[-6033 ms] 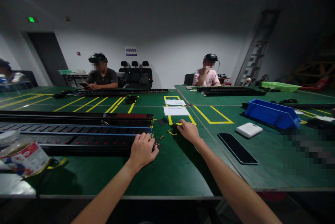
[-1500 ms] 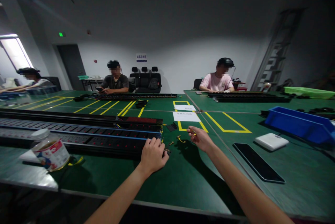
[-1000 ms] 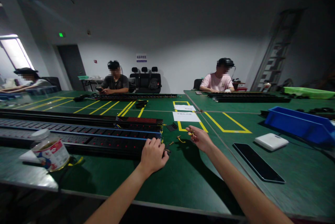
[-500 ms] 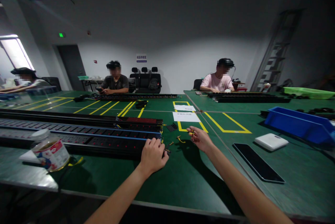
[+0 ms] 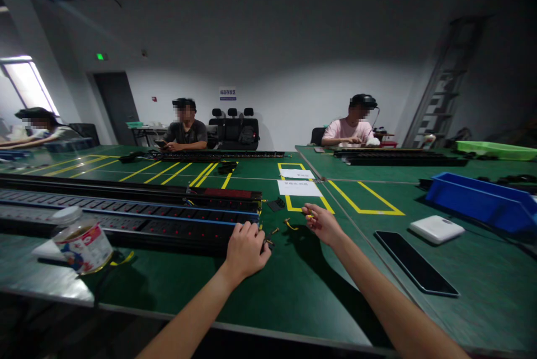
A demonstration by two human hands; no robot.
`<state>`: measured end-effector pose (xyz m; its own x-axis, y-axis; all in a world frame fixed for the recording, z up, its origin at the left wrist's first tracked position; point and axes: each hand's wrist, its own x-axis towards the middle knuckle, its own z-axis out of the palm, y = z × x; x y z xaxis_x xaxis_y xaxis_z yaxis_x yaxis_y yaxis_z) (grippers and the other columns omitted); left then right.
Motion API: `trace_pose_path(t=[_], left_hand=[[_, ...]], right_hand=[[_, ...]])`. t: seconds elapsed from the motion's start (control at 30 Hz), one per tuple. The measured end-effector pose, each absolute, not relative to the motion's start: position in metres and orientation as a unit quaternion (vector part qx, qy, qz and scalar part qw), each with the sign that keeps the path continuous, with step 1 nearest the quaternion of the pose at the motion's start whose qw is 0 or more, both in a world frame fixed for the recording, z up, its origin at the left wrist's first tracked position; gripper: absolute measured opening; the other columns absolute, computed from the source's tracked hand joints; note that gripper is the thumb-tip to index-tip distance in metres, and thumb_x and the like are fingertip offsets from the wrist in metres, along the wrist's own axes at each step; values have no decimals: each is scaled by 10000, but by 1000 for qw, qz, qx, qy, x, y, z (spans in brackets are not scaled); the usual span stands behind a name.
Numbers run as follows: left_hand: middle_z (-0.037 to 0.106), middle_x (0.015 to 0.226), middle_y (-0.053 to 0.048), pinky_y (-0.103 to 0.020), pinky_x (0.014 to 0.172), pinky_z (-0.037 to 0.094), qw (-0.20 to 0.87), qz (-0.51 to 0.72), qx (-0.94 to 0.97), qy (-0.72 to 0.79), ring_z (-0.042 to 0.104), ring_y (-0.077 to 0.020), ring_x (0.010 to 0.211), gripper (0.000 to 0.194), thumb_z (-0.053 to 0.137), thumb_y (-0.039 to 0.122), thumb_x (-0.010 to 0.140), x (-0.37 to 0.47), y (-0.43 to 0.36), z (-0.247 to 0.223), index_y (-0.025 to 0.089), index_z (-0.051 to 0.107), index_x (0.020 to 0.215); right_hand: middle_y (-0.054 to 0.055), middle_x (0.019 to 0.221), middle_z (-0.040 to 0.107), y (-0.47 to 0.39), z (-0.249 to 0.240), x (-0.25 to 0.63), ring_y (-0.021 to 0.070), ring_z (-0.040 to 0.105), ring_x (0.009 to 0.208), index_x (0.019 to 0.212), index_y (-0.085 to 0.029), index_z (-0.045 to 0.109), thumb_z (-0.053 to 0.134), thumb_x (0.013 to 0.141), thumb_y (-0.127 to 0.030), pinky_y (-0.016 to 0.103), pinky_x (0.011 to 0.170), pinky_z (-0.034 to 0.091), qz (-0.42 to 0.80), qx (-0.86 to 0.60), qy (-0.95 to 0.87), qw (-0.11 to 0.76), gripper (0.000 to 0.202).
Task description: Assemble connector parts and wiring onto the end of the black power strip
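Right hand [image 5: 324, 223], fingertips pinched narrow on a small yellow piece [image 5: 309, 217], above a green tabletop [image 5: 302, 292]; left hand [image 5: 246, 250], curled over the end of a long black strip with red dots [image 5: 176, 230], whether gripping cannot be told; brass-coloured pin [image 5: 275, 230] and curved yellow strip [image 5: 291, 225], lying between the hands; clear plastic jar with white lid [image 5: 84, 247], hiding part of the black strip; flat black phone [image 5: 415, 263], rounded white box [image 5: 437, 229] and long blue plastic bin [image 5: 474, 203], right of both hands.
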<state>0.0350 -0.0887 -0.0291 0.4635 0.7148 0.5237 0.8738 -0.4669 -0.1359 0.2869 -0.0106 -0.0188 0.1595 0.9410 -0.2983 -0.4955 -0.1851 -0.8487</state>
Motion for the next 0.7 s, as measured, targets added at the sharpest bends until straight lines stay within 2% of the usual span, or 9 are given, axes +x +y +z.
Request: trace_pose_path(t=[0.7], left_hand=[[639,907,-96,-427,801,377,194,-211,-832,-474,537,-260,909,186,577,336,854,35,-88,-30,178,671,829]], right_hand=[[34,729,728,-12,-16,284,44,524,405,845,-146,631,631,899,-126,126,348,411,605,-480,-240,588,58]])
